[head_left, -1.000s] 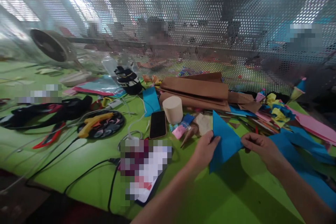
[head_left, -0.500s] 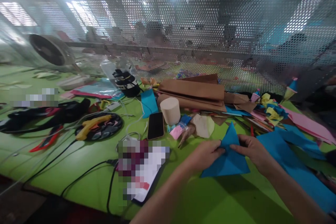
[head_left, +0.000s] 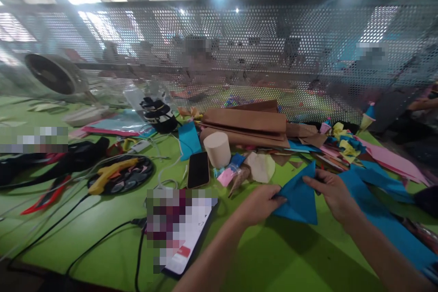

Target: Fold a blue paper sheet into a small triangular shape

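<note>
Blue paper (head_left: 299, 200), folded to a triangle, is spanning the space between two hands, over the near right part of the green table (head_left: 112, 210). Starting from the left, a fan (head_left: 51, 74) is standing towards the far side, and nearer, a yellow tool (head_left: 111, 174) is lying on a round black dish (head_left: 149, 164). Next, a phone (head_left: 198, 170) is lying just beside an upright white roll (head_left: 218, 151), with a pink scrap (head_left: 226, 177) close by on the right. Brown paper (head_left: 246, 121) is lying farther back. The left hand (head_left: 262, 203) is pinching the triangle's left corner, thumb and fingers closed on it. The right hand (head_left: 333, 189) is gripping near the top corner, while the lower right corner is hanging free. The peak, more central a moment ago, is now leaning right; the paper is turning in the fingers, which looks to me like handling the fold rather than letting go. Farther right, larger blue sheets (head_left: 379, 212) are lying on the table, and pink sheets (head_left: 390, 159) are resting beyond them.
</note>
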Action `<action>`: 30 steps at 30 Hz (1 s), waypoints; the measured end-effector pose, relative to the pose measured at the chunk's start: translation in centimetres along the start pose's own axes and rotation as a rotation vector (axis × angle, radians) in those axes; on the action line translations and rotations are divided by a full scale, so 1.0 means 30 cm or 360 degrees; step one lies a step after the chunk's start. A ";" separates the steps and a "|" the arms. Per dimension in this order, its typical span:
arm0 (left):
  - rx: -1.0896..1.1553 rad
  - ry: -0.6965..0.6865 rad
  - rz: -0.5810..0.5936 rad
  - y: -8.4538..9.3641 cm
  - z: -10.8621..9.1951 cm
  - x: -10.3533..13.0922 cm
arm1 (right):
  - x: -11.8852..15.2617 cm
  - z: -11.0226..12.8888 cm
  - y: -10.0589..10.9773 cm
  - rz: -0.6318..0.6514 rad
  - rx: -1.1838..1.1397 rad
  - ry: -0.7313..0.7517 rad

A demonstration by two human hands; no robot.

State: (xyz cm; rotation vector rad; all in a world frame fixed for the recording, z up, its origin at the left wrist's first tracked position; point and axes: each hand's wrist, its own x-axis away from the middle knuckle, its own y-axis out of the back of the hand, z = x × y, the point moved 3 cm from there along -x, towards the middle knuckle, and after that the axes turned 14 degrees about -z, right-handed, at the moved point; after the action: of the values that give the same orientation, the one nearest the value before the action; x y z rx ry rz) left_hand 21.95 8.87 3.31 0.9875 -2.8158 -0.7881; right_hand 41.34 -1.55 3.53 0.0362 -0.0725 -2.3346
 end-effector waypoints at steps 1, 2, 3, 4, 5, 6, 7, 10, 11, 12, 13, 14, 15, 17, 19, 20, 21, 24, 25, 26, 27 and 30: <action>-0.0013 -0.0012 0.0014 0.003 -0.002 0.001 | -0.011 -0.002 0.015 -0.0071 -0.0007 0.0051; -0.0026 -0.0024 0.0027 0.005 -0.002 0.002 | -0.022 -0.005 0.032 -0.0125 -0.0029 0.0071; -0.0041 -0.0037 0.0036 0.007 -0.002 0.002 | -0.034 -0.007 0.050 -0.0164 -0.0058 0.0071; -0.0059 -0.0046 0.0047 0.008 -0.001 0.003 | -0.046 -0.007 0.069 -0.0199 -0.0083 0.0078; -0.0079 -0.0049 0.0060 0.009 0.001 0.003 | -0.058 -0.005 0.090 -0.0233 -0.0112 0.0086; -0.0098 -0.0044 0.0071 0.009 0.005 0.003 | -0.070 -0.001 0.109 -0.0267 -0.0146 0.0094; -0.0117 -0.0029 0.0076 0.009 0.009 0.002 | -0.079 0.005 0.126 -0.0296 -0.0179 0.0103; -0.0170 0.0043 0.0064 0.011 0.020 -0.003 | -0.089 0.020 0.140 -0.0266 -0.0228 0.0110; -0.0182 0.0061 0.0056 0.013 0.022 -0.004 | -0.085 0.021 0.129 -0.0210 -0.0215 0.0098; -0.0193 0.0073 0.0053 0.014 0.022 -0.005 | -0.077 0.018 0.112 -0.0137 -0.0186 0.0078; -0.0203 0.0078 0.0057 0.015 0.021 -0.006 | -0.068 0.012 0.091 -0.0058 -0.0148 0.0053; -0.0208 0.0072 0.0069 0.016 0.019 -0.006 | -0.058 0.004 0.069 0.0012 -0.0106 0.0030; -0.0209 0.0059 0.0092 0.015 0.016 -0.006 | -0.049 -0.004 0.051 0.0061 -0.0069 0.0012; -0.0201 0.0026 0.0159 0.013 0.008 -0.004 | -0.041 -0.019 0.033 0.0070 -0.0029 -0.0001; -0.0186 0.0005 0.0203 0.012 0.002 -0.001 | -0.047 -0.024 0.043 -0.0016 -0.0037 0.0009; -0.0193 0.0001 0.0207 0.013 0.000 0.001 | -0.052 -0.023 0.056 -0.0070 -0.0053 0.0016; -0.0210 -0.0003 0.0200 0.016 -0.001 0.002 | -0.059 -0.020 0.071 -0.0114 -0.0071 0.0019; -0.0305 -0.0002 0.0152 0.024 0.003 0.003 | -0.070 0.000 0.104 -0.0183 -0.0137 0.0024; -0.0331 0.0001 0.0136 0.027 0.004 0.002 | -0.070 0.007 0.106 -0.0177 -0.0157 0.0026; -0.0344 0.0006 0.0122 0.028 0.006 0.001 | -0.066 0.014 0.100 -0.0144 -0.0162 0.0021; -0.0341 0.0009 0.0109 0.030 0.008 0.000 | -0.059 0.018 0.088 -0.0075 -0.0142 0.0003; -0.0271 -0.0008 0.0078 0.035 0.011 -0.003 | -0.031 0.014 0.035 0.0229 0.0021 -0.0103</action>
State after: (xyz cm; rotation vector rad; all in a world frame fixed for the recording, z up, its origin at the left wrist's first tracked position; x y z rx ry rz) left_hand 21.36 9.76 3.54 0.8888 -2.7102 -1.0060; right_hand 42.73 -1.60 4.02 -0.0369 -0.1187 -2.1917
